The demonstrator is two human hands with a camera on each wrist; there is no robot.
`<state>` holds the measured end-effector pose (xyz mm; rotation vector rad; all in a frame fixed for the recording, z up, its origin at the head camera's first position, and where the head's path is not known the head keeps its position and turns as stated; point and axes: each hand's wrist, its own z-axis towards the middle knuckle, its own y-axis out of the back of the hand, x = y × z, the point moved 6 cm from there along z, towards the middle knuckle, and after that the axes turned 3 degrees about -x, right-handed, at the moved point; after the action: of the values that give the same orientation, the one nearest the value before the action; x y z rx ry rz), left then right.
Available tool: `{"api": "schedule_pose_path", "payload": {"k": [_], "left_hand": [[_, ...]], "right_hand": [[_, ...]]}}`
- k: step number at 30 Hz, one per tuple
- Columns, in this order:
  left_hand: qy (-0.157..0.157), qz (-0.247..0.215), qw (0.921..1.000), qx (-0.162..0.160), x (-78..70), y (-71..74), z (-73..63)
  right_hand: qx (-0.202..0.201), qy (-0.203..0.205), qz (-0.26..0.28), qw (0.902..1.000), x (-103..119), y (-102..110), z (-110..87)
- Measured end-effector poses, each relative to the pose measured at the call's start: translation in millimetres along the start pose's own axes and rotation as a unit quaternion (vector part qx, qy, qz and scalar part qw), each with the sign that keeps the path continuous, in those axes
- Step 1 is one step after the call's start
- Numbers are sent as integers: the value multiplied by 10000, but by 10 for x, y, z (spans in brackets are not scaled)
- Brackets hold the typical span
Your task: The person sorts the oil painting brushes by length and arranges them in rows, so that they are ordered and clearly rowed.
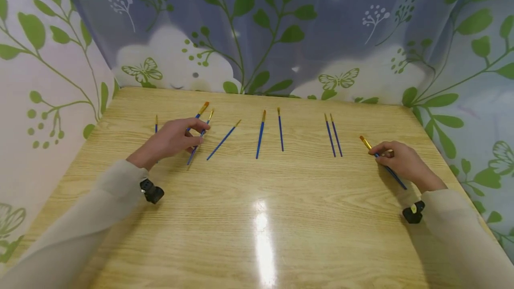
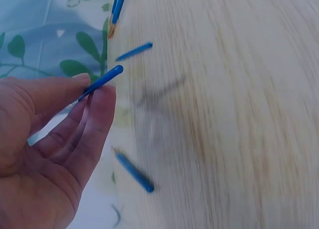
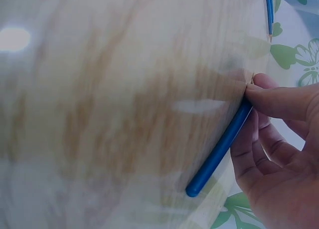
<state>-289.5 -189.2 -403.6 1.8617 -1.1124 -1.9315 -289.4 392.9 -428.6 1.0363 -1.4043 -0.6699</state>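
We record: left fingers (image 1: 199, 124) pinch a slim brush (image 1: 193, 152), right fingers (image 1: 381, 146) a broad brush (image 1: 396, 178); both splay outward toward us.

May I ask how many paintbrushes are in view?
9: one brush in the left hand, two partly behind it, one beside it, two central, two further right, one in the right hand; more may hide.

The wood-grained bench (image 1: 329, 226) is bordered along its far, left and right edges by cloth (image 1: 341, 26), printed with green leaves (image 1: 292, 34) and butterflies (image 1: 339, 78); bright glare (image 1: 263, 244) is reflected near the middle of its near side.
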Motion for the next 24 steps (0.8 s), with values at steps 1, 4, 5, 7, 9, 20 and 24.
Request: {"api": "schedule_pose_path", "payload": {"k": [1, 4, 5, 7, 9, 20, 24], "left_hand": [[11, -35, 10000, 28, -8, -24, 20], [43, -114, 9998, 127, -41, -105, 80], [50, -136, 9998, 154, -56, -132, 100], [54, -233, 9995, 204, -89, -184, 141], [39, -309, 9992, 248, -130, -232, 175], [0, -312, 9990, 332, -317, -407, 344], [-27, -466, 9982, 384, -357, -473, 407]], "right_hand": [[3, -4, -4, 10000, -1, -1, 0], [14, -22, -22, 10000, -7, -6, -3], [14, -25, -33, 10000, -9, -7, -4], [10, -23, -47, 10000, -8, -8, -9], [1, -20, -51, 10000, -4, -9, -11], [-45, 13, -86, 10000, 18, 4, 16], [-32, -23, -90, 10000, 7, 8, 11]]}}
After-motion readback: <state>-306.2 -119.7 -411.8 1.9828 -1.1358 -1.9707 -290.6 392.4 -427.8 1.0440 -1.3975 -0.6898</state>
